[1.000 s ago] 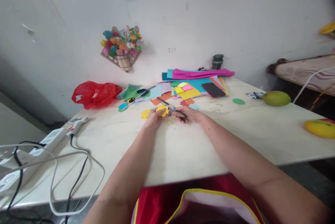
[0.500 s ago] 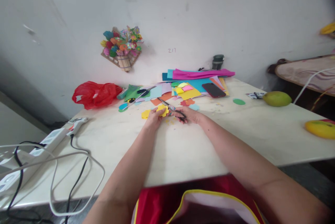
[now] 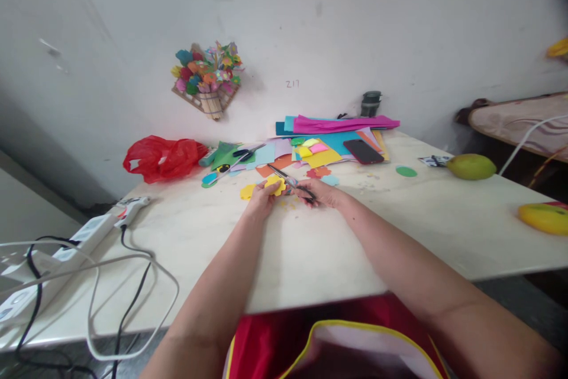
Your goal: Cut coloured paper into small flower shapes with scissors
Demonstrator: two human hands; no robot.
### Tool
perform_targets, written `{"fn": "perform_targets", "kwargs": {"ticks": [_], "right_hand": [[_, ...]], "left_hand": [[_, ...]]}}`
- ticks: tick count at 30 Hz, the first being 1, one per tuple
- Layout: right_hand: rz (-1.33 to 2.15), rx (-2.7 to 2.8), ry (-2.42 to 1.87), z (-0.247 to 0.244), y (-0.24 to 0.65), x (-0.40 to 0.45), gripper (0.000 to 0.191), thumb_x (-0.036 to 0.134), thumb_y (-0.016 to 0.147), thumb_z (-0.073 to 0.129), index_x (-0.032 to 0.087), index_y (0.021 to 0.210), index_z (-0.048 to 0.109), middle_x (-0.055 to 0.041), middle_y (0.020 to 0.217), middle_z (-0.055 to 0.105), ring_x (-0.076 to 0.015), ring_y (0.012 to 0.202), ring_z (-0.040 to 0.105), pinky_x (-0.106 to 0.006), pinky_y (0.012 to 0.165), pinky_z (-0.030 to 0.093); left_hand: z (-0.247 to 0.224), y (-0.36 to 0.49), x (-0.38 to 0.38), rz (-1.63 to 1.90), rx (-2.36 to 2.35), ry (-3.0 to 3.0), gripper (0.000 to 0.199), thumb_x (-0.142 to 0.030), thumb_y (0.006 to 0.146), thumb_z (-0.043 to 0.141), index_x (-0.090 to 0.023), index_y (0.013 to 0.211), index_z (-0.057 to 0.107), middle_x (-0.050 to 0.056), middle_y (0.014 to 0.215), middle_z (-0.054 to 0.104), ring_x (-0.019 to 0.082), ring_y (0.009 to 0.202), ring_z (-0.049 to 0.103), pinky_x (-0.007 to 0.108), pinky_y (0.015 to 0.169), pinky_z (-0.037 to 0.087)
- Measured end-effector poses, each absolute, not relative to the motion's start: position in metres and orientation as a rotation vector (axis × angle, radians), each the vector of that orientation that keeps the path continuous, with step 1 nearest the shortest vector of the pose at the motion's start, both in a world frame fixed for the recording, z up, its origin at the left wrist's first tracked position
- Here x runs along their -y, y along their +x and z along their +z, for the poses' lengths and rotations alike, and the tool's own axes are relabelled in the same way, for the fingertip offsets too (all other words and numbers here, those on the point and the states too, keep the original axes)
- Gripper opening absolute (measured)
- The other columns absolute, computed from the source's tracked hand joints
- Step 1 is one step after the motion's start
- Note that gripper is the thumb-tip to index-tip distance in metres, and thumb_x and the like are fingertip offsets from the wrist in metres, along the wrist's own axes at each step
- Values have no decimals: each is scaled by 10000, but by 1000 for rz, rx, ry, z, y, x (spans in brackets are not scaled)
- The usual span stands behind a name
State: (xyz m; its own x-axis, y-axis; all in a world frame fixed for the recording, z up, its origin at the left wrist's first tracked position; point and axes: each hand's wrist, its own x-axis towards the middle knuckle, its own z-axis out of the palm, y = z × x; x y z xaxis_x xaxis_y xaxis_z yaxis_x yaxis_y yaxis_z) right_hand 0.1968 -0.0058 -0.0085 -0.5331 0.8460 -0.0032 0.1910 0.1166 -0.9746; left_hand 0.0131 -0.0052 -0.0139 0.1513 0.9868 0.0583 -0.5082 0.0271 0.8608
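A yellow flower-shaped paper cutout (image 3: 276, 184) is pinched in my left hand (image 3: 263, 197). My right hand (image 3: 323, 194) grips a pair of scissors (image 3: 288, 178) by its dark handles, the blades pointing up and left beside the cutout's right edge. Another yellow paper piece (image 3: 247, 191) lies just left of my left hand. Small yellow scraps (image 3: 288, 205) are scattered on the table below the cutout. Beyond my right hand lie orange-red flower cutouts (image 3: 318, 172) and a light blue one (image 3: 330, 180).
Coloured paper sheets (image 3: 326, 158), a phone (image 3: 364, 152) and a second pair of scissors (image 3: 248, 153) lie at the back. At left are a red plastic bag (image 3: 164, 157), a glue gun (image 3: 133, 209) and a power strip (image 3: 86, 237) with loose cables. Mangoes (image 3: 471, 167) lie at right.
The yellow cutout in my left hand has turned slightly. Both hands otherwise keep nearly the same place, and the view has shifted very little.
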Motion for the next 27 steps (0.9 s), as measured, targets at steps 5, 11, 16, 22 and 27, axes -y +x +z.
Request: {"fn": "perform_targets", "kwargs": {"ticks": [5, 11, 16, 22, 27], "right_hand": [[1464, 1816, -1016, -5, 198, 9, 233, 376, 790, 569, 148, 750, 543, 54, 470, 505, -39, 314, 428, -142, 271, 221], [1471, 1821, -1003, -2, 200, 12, 330, 467, 775, 579, 141, 821, 571, 37, 516, 536, -48, 354, 456, -148, 283, 253], [1473, 1828, -976, -3, 203, 11, 336, 475, 769, 583, 143, 820, 565, 32, 529, 552, -54, 370, 465, -153, 293, 270], [1456, 1824, -1006, -5, 202, 9, 314, 454, 782, 587, 143, 791, 545, 25, 535, 558, -54, 371, 477, -147, 286, 264], [1436, 1819, -1017, -6, 201, 9, 268, 409, 807, 566, 142, 827, 559, 29, 528, 555, -53, 369, 471, -147, 284, 267]], "left_hand": [[-14, 12, 6, 1300, -682, 908, 268, -152, 573, 779, -87, 787, 632, 67, 756, 678, 170, 683, 662, 259, 639, 548], [-13, 13, 7, 1298, -761, 980, 308, -194, 590, 783, -91, 823, 610, 83, 740, 684, 158, 607, 650, 266, 582, 548], [-15, 13, 5, 1315, -780, 1014, 314, -219, 583, 786, -99, 819, 617, 72, 726, 684, 166, 610, 654, 261, 561, 543], [-14, 13, 6, 1335, -733, 1012, 339, -214, 550, 806, -102, 816, 630, 75, 773, 688, 182, 651, 665, 274, 597, 549], [-14, 14, 7, 1361, -735, 973, 301, -193, 539, 799, -94, 775, 639, 73, 757, 686, 184, 678, 661, 288, 648, 536]]}}
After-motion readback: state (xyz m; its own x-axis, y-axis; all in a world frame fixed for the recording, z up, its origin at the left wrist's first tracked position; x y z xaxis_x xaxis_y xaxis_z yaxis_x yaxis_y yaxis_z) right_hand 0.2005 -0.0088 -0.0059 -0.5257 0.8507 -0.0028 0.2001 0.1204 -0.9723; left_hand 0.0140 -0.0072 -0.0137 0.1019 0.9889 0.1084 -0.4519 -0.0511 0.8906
